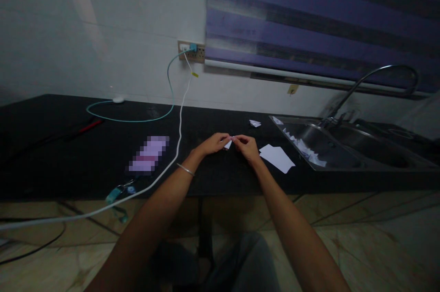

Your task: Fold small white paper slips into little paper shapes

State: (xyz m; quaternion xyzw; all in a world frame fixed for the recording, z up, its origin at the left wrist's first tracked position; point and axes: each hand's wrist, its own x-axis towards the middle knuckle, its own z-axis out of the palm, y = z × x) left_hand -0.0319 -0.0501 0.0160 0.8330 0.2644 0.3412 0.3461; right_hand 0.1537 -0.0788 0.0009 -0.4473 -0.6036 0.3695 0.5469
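Between my two hands, just above the dark countertop [220, 173], is a small piece of white paper [228, 144], partly hidden by the fingers. My left hand [215, 143] pinches it from the left, with a metal bangle on that wrist. On the other side my right hand [246, 146] grips its upper corner between thumb and fingers, and the fingertips of both hands nearly meet. A stack of white paper sheets [277, 158] lies right beside my right hand. Farther back sits a small folded paper piece [255, 123].
Several folded paper pieces [305, 151] line the left rim of the steel sink [343, 163], under a curved faucet [374, 72]. A white cable [179, 131] runs from the wall outlet [191, 51] across the counter, left of my hands. A blurred-out purple item [149, 154] lies beyond it.
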